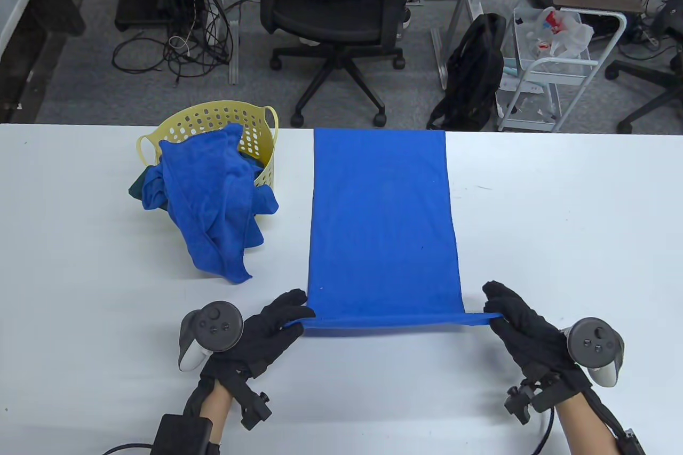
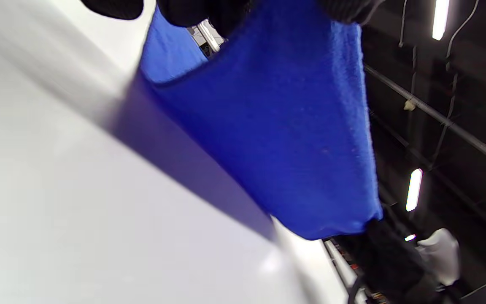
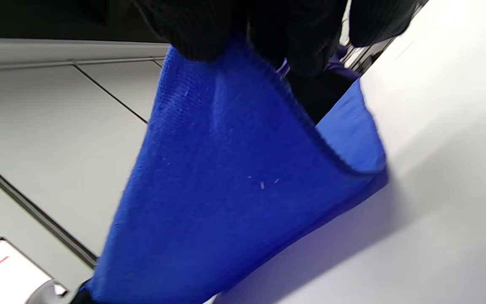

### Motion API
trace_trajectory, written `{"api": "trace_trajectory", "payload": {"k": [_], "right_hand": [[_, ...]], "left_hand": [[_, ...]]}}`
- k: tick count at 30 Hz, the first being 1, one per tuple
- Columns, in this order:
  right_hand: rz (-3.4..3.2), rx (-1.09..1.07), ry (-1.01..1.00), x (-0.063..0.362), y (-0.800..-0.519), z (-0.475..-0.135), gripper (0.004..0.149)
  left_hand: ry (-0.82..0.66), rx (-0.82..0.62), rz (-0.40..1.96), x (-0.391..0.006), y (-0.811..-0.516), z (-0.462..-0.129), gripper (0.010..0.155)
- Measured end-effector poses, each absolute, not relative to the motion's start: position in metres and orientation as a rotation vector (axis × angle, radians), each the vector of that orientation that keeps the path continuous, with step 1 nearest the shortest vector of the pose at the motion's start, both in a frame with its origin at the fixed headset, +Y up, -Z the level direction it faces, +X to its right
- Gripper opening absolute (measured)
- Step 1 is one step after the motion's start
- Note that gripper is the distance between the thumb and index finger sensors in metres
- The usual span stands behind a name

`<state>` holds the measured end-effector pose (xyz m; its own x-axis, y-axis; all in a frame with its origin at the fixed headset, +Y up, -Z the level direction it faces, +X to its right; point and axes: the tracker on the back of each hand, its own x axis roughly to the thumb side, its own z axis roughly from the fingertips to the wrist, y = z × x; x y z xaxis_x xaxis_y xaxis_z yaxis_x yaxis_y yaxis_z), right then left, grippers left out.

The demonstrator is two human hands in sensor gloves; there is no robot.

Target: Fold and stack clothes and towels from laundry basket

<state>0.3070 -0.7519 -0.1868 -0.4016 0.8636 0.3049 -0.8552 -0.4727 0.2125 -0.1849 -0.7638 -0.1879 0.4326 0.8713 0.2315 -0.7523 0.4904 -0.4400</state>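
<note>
A blue towel [image 1: 381, 220] lies flat along a white table [image 1: 560, 220], its near edge lifted just off the surface. The left hand [image 1: 272, 324] pinches the near left corner, the right hand [image 1: 515, 316] the near right. To fold well, I'd keep that edge taut and level, carrying both corners squarely to the far edge. Left of the towel, a yellow basket [image 1: 251, 127] spills crumpled cloths [image 1: 213, 199], near but not blocking.
</note>
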Motion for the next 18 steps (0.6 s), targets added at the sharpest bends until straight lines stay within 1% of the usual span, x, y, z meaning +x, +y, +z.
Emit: {"api": "trace_trajectory", "payload": {"k": [2,5,7,8,9,10,11,12,13,15,18], "right_hand": [[1.980,0.473,0.064,0.305,-0.754,-0.189,0.041],[1.988,0.451,0.170,0.307,-0.759,-0.193,0.041],[1.996,0.452,0.277,0.308,-0.759,-0.195,0.041],[1.983,0.462,0.403,0.308,-0.756,-0.195,0.041],[1.916,0.496,0.599,0.307,-0.752,-0.194,0.041],[1.837,0.531,0.728,0.306,-0.749,-0.191,0.041],[1.696,0.581,0.798,0.305,-0.740,-0.184,0.041],[1.634,0.638,0.737,0.302,-0.734,-0.180,0.041],[1.591,0.701,0.704,0.300,-0.721,-0.176,0.041],[1.625,0.775,0.643,0.302,-0.702,-0.169,0.040],[1.518,0.868,0.584,0.306,-0.683,-0.158,0.040]], "left_hand": [[-0.463,-0.296,1.049,-0.183,-0.765,-0.188,0.048],[-0.444,-0.333,0.982,-0.182,-0.768,-0.190,0.049],[-0.428,-0.400,0.949,-0.182,-0.768,-0.191,0.049],[-0.436,-0.490,0.934,-0.182,-0.767,-0.191,0.049],[-0.490,-0.676,0.957,-0.179,-0.765,-0.189,0.049],[-0.537,-0.801,1.001,-0.176,-0.762,-0.186,0.049],[-0.626,-0.899,1.102,-0.171,-0.753,-0.178,0.049],[-0.696,-0.856,1.156,-0.166,-0.744,-0.174,0.049],[-0.760,-0.828,1.184,-0.162,-0.731,-0.169,0.049],[-0.863,-0.778,1.176,-0.159,-0.709,-0.160,0.048],[-0.977,-0.749,1.244,-0.162,-0.689,-0.146,0.048]]}}
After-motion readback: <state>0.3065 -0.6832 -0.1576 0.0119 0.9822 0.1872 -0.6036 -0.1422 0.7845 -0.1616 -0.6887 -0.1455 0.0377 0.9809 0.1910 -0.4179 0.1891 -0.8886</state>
